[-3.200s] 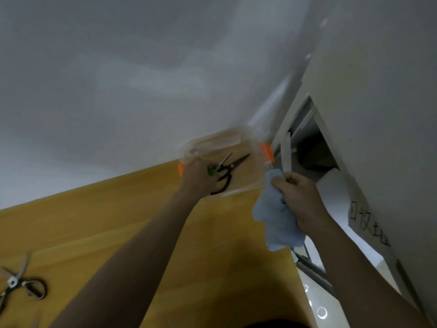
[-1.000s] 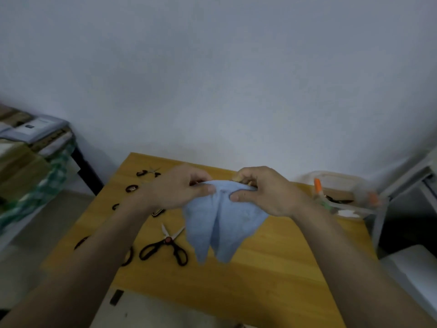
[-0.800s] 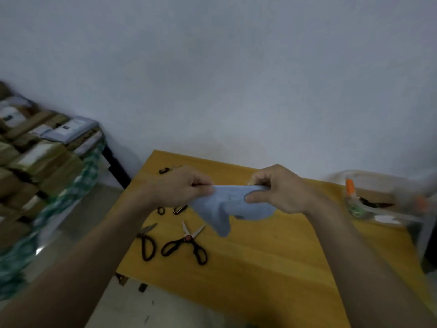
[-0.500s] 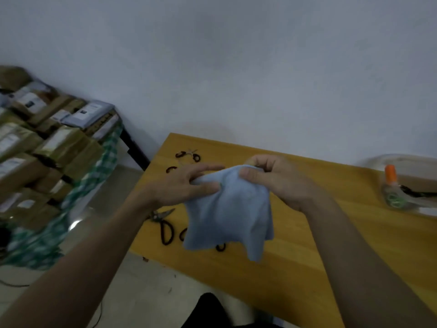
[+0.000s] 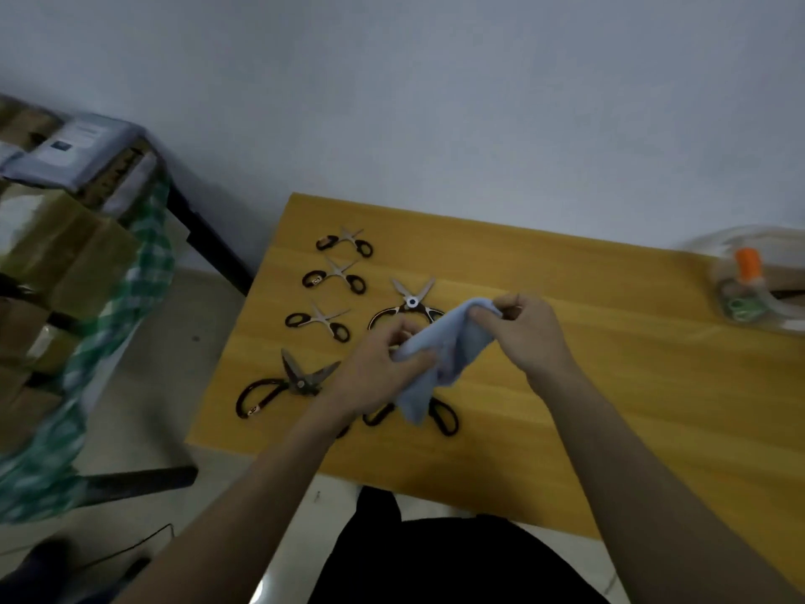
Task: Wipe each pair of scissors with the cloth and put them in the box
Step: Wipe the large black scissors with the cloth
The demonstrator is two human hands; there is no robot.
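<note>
A light blue cloth is stretched between my left hand and my right hand, above the yellow wooden table. Both hands pinch it. Several black-handled scissors lie open on the table's left part: three small pairs, a large dark pair, a pair with a white pivot, and a pair half hidden under the cloth. The clear plastic box with an orange latch stands at the far right edge, green-handled scissors inside.
A white wall rises behind the table. To the left, stacked taped cardboard parcels sit on a rack with a green checked cloth. Pale floor shows between rack and table. My dark-clothed lap is below the near table edge.
The view swung from the box at the right, where my left hand put scissors in, to the table's left part. Both hands now hold the cloth over the scissors row.
</note>
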